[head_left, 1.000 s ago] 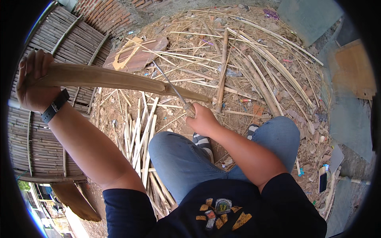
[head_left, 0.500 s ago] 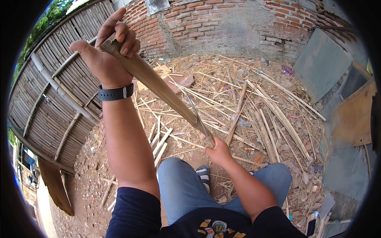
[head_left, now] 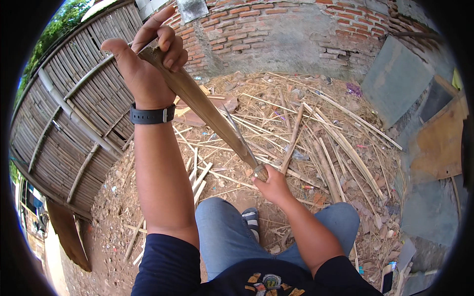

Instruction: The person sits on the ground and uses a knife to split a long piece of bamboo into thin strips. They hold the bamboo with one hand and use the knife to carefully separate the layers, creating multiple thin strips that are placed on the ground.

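My left hand [head_left: 155, 74], raised at the upper left, has its lower fingers curled round the top end of a split bamboo piece [head_left: 202, 108]. Its thumb and index finger stick out. From there the bamboo slants down to the right, toward my right hand [head_left: 272, 185], low in front of my knees. That hand is closed round the handle of a knife [head_left: 239, 133]. The long, thin, dark blade points up and left and lies against the bamboo near its lower end. Exactly where the edge touches cannot be made out.
Bamboo strips [head_left: 345, 148] and straw litter the ground ahead. A brick wall [head_left: 276, 39] stands behind them, with a bamboo fence [head_left: 64, 108] on the left. Flat grey sheets [head_left: 397, 81] and a brown board [head_left: 437, 145] lean at the right. A phone [head_left: 387, 279] lies at the lower right.
My left hand and the bamboo's top end have shifted slightly right in the picture. My right hand and the knife have risen a little. Both grips stay the same.
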Demonstrator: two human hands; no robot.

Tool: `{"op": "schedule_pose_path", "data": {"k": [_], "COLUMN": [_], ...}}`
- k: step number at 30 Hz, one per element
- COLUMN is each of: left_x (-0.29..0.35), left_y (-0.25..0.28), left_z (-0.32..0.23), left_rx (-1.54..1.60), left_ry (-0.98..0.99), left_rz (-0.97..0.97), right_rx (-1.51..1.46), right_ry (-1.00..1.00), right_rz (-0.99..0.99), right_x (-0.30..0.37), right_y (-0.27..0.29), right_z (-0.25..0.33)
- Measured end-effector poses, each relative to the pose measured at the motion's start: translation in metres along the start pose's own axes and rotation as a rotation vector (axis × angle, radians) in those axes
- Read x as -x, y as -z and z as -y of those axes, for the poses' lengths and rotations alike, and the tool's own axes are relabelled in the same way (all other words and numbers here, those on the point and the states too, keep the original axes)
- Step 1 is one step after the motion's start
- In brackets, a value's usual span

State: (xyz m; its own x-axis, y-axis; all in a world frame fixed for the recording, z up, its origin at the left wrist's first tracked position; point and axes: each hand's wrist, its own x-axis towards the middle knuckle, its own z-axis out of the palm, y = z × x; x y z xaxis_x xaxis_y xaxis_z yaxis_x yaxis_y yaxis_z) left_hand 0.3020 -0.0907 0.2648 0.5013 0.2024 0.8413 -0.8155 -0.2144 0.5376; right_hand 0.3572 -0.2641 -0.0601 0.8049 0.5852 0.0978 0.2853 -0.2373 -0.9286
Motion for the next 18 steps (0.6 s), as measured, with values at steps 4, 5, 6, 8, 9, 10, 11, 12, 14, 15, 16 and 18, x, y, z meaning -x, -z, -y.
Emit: {"op": "schedule_pose_path", "data": {"k": [4, 5, 6, 8, 9, 10, 11, 12, 14, 15, 16, 18], "left_x": [-0.001, -0.001, 0.0, -0.005, -0.002, -0.004, -0.006, -0.008, -0.008, -0.008, -0.005, -0.001], "left_y": [-0.022, -0.033, -0.044, -0.069, -0.093, -0.103, -0.114, -0.127, -0.149, -0.159, -0.17, -0.19], "left_z": [0.003, 0.002, 0.004, 0.02, 0.017, 0.023, 0.029, 0.033, 0.039, 0.04, 0.041, 0.04], "left_rx": [0.051, 0.103, 0.156, 0.255, 0.272, 0.279, 0.302, 0.338, 0.442, 0.5, 0.561, 0.638], "left_ry": [-0.002, 0.019, 0.041, -0.088, -0.051, -0.03, -0.014, -0.001, 0.02, 0.037, 0.054, 0.065], "left_rz": [0.073, 0.101, 0.129, 0.28, 0.258, 0.27, 0.3, 0.334, 0.468, 0.553, 0.621, 0.744], "right_rx": [-0.119, -0.146, -0.172, -0.266, -0.319, -0.37, -0.417, -0.445, -0.525, -0.577, -0.629, -0.628], "right_ry": [0.103, 0.175, 0.248, 0.165, 0.19, 0.215, 0.252, 0.234, 0.217, 0.217, 0.217, 0.211], "right_rz": [-0.108, -0.182, -0.257, -0.199, -0.22, -0.243, -0.257, -0.259, -0.261, -0.262, -0.264, -0.276], "right_x": [-0.007, -0.011, -0.014, -0.012, -0.011, -0.01, -0.011, -0.01, -0.006, -0.004, -0.001, 0.0], "right_y": [0.016, 0.02, 0.026, 0.05, 0.059, 0.066, 0.072, 0.078, 0.088, 0.093, 0.098, 0.105], "right_z": [0.019, 0.021, 0.022, 0.026, 0.027, 0.026, 0.022, 0.02, 0.021, 0.025, 0.028, 0.026]}}
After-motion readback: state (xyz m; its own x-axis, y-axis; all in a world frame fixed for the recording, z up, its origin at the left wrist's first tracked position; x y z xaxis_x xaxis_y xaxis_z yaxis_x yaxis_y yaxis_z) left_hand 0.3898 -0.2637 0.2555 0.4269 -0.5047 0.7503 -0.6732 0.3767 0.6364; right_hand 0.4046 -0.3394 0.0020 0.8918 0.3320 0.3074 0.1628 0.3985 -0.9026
